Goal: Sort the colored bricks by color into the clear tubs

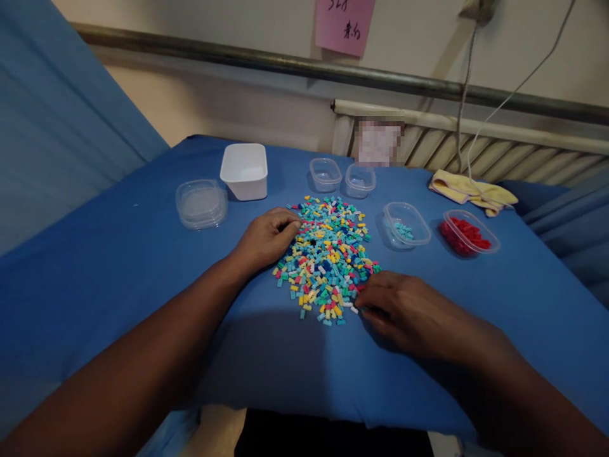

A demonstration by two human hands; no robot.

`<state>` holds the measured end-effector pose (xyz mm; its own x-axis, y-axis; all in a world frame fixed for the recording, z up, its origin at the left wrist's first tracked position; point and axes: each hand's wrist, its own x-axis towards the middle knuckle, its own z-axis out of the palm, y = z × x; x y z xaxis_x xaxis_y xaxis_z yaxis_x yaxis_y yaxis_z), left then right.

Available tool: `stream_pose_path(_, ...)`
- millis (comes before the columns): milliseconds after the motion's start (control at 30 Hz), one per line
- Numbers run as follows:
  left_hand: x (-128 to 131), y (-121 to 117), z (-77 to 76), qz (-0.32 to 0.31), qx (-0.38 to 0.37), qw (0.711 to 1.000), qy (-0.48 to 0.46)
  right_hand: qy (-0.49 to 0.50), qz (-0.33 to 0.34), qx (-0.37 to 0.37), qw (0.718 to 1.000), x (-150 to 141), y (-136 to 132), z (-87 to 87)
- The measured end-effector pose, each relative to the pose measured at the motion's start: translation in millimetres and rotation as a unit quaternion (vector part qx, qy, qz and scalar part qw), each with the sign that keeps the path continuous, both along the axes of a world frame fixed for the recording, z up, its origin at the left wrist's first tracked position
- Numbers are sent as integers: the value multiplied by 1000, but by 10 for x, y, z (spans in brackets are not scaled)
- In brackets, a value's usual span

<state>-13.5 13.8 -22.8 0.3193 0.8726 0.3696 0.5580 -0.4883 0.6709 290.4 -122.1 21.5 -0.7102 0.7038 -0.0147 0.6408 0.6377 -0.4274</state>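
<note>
Reaching the right hand (404, 311) to the five-o'clock edge of the small bricks (328, 254), at twelve o'clock on the worktop (285, 362); resting the left hand (266, 240) at ten. Not telling either grip's state. Probably handling light, stiff; best pinching opposite sides.

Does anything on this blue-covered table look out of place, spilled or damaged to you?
Nothing looks damaged or spilled; the small bricks sit in one loose heap. Only the yellow cloth, crumpled at the far right edge, looks slightly untidy.
</note>
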Motion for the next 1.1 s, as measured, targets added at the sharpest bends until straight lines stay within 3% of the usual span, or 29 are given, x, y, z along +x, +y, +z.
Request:
stream_pose_path(267,6,0,2,0,0,1000,0,-19,10,18,1000,-39,-35,14)
stream_pose_path(533,-7,21,-13,0,2,1000,3,-60,31,109,992,-138,-4,-101)
stream_pose_path(867,-8,27,-18,-4,9,1000,-5,-36,45,68,996,-142,-51,-41)
stream_pose_path(967,-4,16,-11,-2,8,1000,-3,47,2,73,996,21,42,18)
stream_pose_path(1033,1,6,2,-5,6,1000,0,103,-77,132,983,194,162,39)
stream_pose_path(1100,5,0,11,-7,7,1000,-3,134,-175,216,951,374,301,23)
